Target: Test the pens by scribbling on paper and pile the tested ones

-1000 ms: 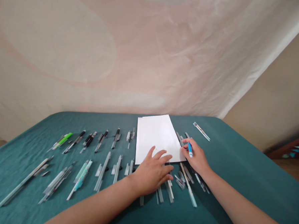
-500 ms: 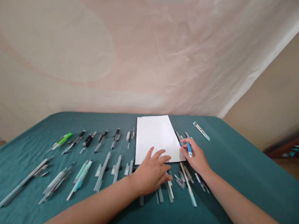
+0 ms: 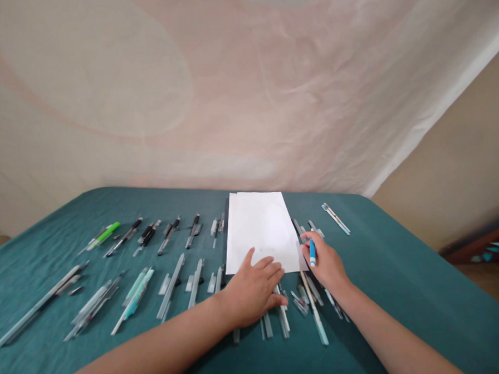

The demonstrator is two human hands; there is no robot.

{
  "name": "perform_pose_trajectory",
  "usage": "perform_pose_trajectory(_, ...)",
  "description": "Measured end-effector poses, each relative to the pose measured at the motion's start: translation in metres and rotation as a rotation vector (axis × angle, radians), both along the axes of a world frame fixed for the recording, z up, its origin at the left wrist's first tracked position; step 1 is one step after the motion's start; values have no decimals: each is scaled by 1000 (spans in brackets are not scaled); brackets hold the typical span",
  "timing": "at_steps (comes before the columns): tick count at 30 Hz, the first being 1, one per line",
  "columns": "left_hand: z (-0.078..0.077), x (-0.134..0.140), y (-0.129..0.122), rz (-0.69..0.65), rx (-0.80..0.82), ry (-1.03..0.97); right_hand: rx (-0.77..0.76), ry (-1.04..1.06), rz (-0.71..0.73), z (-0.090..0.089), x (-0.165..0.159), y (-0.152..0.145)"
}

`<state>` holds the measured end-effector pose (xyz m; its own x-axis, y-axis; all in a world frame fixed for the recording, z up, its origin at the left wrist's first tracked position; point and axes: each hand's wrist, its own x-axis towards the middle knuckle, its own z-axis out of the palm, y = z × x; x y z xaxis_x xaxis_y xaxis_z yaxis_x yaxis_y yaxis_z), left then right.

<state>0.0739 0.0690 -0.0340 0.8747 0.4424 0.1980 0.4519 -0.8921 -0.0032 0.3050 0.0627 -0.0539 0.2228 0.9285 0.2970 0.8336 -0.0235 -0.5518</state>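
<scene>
Sheets of white paper (image 3: 262, 227) lie in the middle of the table, on top of some of the pens. My left hand (image 3: 257, 290) rests palm down across the near edge of the paper, open, with its thumb apart from the fingers. At the lower right edge of the paper is my right hand (image 3: 323, 260), closed around a blue pen (image 3: 312, 253) with a white end. Its fingertips are at the paper's edge; whether they also pinch it I cannot tell. A long pale pen (image 3: 314, 307) and small clear parts (image 3: 300, 302) lie just below.
Taken-apart pens lie in two rows on the green cloth (image 3: 395, 284), among them a bright green pen (image 3: 105, 235), a black pen (image 3: 192, 230) and a turquoise pen (image 3: 135, 298). Two thin pens (image 3: 335, 218) lie at the back right. Behind the table hangs a pale sheet (image 3: 238, 86).
My left hand's fingers have drawn closer together on the paper. My right hand has shifted slightly left, and the blue pen in it stands more upright. The top sheet has moved a little.
</scene>
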Motion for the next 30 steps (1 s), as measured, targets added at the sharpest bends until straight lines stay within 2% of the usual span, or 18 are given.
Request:
perform_pose_trajectory(2, 0, 0, 0, -1, -9, -11, 85, 4, -2, 9, -6, -5)
perform_pose_trajectory(4, 1, 0, 0, -7, -26, -25, 146, 109, 78, 18, -16, -11)
perform_pose_trajectory(6, 2, 0, 0, -13, -35, -31, 95, 284, 218, 24, -25, -15)
perform_pose_trajectory(8, 2, 0, -1, -8, -25, -26, -24, 459, 339, 24, -32, -16)
perform_pose_trajectory(10, 3, 0, -1, 5, -6, -17, -106, 579, 373, 19, -34, -14)
perform_pose_trajectory(12, 3, 0, -2, 17, 3, -9, -130, 633, 326, 13, -31, -9)
perform_pose_trajectory(16, 4, 1, -2, 27, -12, -7, -129, 588, 227, 9, -23, -3)
perform_pose_trajectory(25, 3, 1, -1, 32, -9, -14, -54, 450, 292, 14, -30, -9)
perform_pose_trajectory(30, 1, 0, -1, 35, -20, -18, -62, 464, 301, 13, -29, -10)
